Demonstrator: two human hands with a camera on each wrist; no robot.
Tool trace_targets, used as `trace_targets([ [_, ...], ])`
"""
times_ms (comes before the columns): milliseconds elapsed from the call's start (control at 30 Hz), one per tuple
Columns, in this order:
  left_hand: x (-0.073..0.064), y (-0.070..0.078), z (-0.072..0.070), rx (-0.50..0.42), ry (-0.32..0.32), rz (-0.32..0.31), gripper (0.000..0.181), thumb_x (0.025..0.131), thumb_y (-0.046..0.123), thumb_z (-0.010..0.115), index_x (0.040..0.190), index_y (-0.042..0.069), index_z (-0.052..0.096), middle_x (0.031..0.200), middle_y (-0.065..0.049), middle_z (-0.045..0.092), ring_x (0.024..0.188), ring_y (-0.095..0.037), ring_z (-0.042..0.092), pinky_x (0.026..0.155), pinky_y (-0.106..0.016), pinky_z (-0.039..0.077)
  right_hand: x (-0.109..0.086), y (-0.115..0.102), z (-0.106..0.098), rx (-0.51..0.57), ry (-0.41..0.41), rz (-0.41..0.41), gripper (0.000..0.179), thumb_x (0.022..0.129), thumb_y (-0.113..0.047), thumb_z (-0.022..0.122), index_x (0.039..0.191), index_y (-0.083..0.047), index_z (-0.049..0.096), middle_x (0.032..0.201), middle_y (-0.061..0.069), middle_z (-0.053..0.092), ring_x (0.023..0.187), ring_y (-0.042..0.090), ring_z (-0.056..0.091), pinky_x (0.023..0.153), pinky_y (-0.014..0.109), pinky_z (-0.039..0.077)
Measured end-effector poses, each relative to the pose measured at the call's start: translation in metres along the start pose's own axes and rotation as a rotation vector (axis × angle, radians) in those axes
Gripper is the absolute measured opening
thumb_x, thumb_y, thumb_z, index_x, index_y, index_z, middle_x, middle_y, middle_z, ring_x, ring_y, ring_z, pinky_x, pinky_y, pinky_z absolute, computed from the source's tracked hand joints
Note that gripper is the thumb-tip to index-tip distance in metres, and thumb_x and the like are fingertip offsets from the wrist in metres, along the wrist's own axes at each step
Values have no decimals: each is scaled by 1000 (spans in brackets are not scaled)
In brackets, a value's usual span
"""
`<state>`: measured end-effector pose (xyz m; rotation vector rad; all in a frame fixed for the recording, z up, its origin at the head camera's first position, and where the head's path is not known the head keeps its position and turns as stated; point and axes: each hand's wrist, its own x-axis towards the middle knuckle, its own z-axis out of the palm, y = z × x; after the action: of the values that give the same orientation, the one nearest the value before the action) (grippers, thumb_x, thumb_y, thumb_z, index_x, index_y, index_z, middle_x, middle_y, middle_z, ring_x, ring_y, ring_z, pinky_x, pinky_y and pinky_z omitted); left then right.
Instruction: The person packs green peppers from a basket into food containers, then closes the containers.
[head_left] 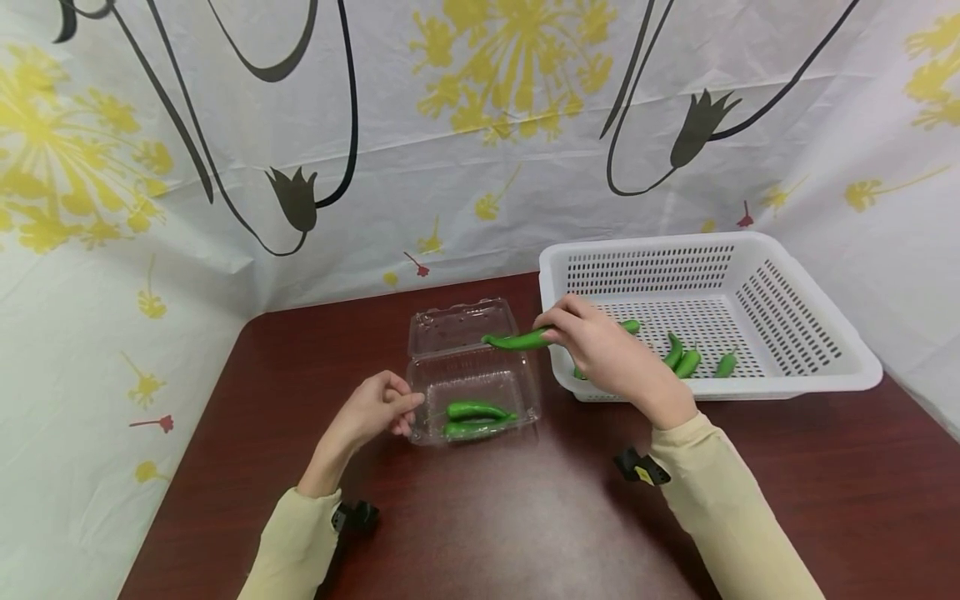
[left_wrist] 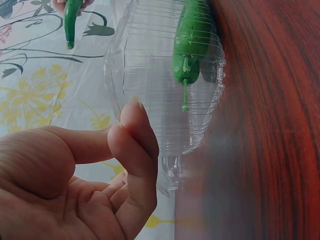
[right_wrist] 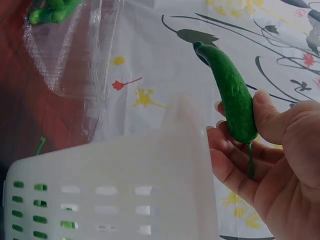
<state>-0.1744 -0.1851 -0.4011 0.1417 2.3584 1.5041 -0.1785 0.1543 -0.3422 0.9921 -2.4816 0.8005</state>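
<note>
My right hand [head_left: 600, 346] pinches a green chili pepper [head_left: 517, 340] near its stem end, held level over the gap between the white basket and a clear plastic clamshell box [head_left: 465, 385]. In the right wrist view the pepper [right_wrist: 231, 92] is between thumb and fingers, its thin stem towards the palm. The clamshell lies open on the table, lid tilted back. Two green chili peppers [head_left: 476, 410] rest side by side in its base. My left hand [head_left: 375, 407] pinches the clamshell's left rim between thumb and curled fingers; in the left wrist view the fingertips [left_wrist: 136, 117] partly cover that rim.
A white slotted basket [head_left: 813, 385] stands at the right with several green peppers [head_left: 686, 363] inside. Its near-left wall rises below my right hand. The dark red wooden table [head_left: 525, 517] ends at a patterned white cloth [head_left: 390, 225] hung behind and at both sides.
</note>
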Motion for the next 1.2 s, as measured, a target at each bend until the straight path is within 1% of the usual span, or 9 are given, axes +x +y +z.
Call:
trace_targets([
  [267, 1, -2, 1, -5, 1, -10, 24, 100, 10, 65, 107, -6, 49, 72, -10, 64, 56, -15, 61, 58, -33, 57, 1, -5, 6, 3, 3, -11, 13, 99, -1, 61, 110, -2, 68, 101, 7, 57, 87, 19, 57, 80, 38, 52],
  [500, 1, -1, 0, -7, 0, -16, 23, 100, 10, 65, 106, -6, 49, 71, -10, 64, 56, -14, 62, 59, -34, 57, 2, -6, 13, 2, 36, -95, 13, 98, 0, 63, 110, -1, 68, 102, 9, 55, 86, 18, 57, 78, 35, 52],
  [600, 1, -1, 0, -5, 0, -16, 24, 100, 11, 65, 107, -6, 49, 71, -10, 64, 57, -14, 62, 59, -34, 57, 2, -8, 16, 1, 39, -109, 14, 98, 0, 63, 111, -2, 67, 103, 9, 54, 86, 17, 58, 77, 34, 52],
  [933, -1, 1, 1, -2, 3, -8, 25, 100, 11, 65, 107, -6, 49, 72, -10, 63, 56, -15, 61, 58, -34, 57, 1, -12, 24, -29, 13, -103, 17, 98, -5, 66, 115, -6, 66, 106, 6, 54, 86, 13, 59, 76, 30, 54],
  [1100, -1, 2, 1, -7, 1, -4, 25, 100, 11, 65, 107, -7, 48, 71, -10, 63, 55, -15, 61, 57, -33, 57, 3, -12, 27, -22, 10, -127, 16, 98, -6, 66, 114, -4, 67, 105, 6, 54, 88, 14, 58, 75, 30, 54],
  [1200, -1, 2, 1, -7, 0, -6, 25, 100, 11, 65, 107, -6, 49, 71, -10, 63, 56, -15, 61, 58, -33, 57, 4, -12, 30, -14, 17, -142, 17, 97, -5, 67, 114, -4, 67, 104, 6, 55, 85, 14, 58, 75, 31, 53],
])
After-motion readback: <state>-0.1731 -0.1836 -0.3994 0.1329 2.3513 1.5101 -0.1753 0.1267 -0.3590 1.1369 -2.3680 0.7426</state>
